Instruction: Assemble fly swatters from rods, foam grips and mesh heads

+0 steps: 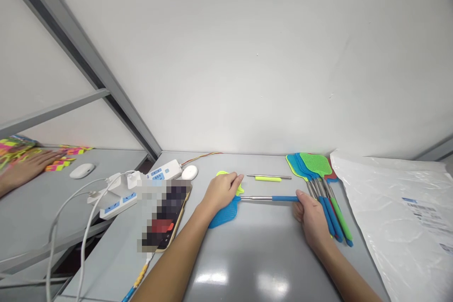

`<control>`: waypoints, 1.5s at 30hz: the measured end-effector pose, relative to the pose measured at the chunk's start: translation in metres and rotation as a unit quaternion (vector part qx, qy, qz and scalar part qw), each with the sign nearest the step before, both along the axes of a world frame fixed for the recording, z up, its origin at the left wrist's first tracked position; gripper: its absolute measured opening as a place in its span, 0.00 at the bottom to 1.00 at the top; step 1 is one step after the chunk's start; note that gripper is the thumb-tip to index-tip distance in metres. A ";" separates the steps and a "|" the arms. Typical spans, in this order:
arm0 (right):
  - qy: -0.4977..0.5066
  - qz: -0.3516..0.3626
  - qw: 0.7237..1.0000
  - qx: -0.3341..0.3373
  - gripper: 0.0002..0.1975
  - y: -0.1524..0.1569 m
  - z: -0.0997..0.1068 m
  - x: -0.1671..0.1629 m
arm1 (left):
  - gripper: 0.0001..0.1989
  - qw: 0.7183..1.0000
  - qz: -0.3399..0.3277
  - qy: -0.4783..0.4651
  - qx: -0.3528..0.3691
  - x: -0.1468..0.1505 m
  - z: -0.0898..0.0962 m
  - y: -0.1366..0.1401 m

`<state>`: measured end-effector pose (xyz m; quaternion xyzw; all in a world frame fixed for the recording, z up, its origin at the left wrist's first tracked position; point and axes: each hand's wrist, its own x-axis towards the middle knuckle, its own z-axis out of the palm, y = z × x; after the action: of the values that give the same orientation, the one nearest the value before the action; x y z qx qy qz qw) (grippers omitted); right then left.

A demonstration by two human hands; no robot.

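A blue fly swatter [283, 198] lies level between my two hands, low over the grey tabletop. My left hand [222, 192] is closed at its neck, covering part of the mesh head. Around the end of its blue grip, my right hand [311, 214] has its fingers curled. Behind my left hand shows a yellow-green swatter head [241, 189], partly hidden. Beyond the blue swatter, a thin metal rod [285, 177] and a yellow-green handle sleeve [268, 179] lie side by side. Several fly swatters [316, 164] in green, blue, yellow and red are piled beside my right hand.
At right lies a white plastic mailing bag [396, 217]. On the left are a partly blurred phone [177, 207], power strips [170, 169] with plugs and cables, and a round white case [189, 172]. Another person's hand [35, 163] rests on colourful pieces at far left.
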<state>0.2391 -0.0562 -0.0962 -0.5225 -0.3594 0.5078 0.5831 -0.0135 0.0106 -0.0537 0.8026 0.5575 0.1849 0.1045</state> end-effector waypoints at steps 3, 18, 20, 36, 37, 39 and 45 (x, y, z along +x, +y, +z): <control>-0.011 0.002 1.000 -0.008 0.24 0.000 0.001 0.000 | 0.25 1.000 -0.005 0.001 -0.001 -0.001 0.002 0.000; -0.015 0.017 0.999 -0.023 0.25 -0.002 0.003 -0.006 | 0.26 1.000 0.004 0.012 -0.008 0.005 0.005 -0.008; -0.011 0.026 0.999 -0.017 0.24 -0.004 0.001 -0.007 | 0.26 1.000 0.005 0.014 -0.004 0.004 0.006 -0.008; 0.130 0.000 0.991 -0.028 0.24 0.002 0.009 0.000 | 0.13 0.973 -0.119 -0.106 0.164 0.023 0.026 -0.040; 0.143 0.002 0.989 -0.026 0.24 0.003 0.011 0.001 | 0.14 0.973 -0.153 -0.111 0.135 0.027 0.022 -0.044; 0.168 0.008 0.985 -0.025 0.25 0.004 0.014 0.004 | 0.18 0.967 -0.200 -0.143 0.062 0.036 0.012 -0.051; 0.187 0.041 0.981 -0.025 0.25 0.002 0.018 0.002 | 0.24 0.915 -0.063 -0.395 -0.052 0.050 -0.009 -0.045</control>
<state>0.2415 -0.0541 -0.0777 -0.4173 -0.2524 0.6286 0.6058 0.0369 -0.0339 -0.0630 0.6911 0.4275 0.4506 0.3694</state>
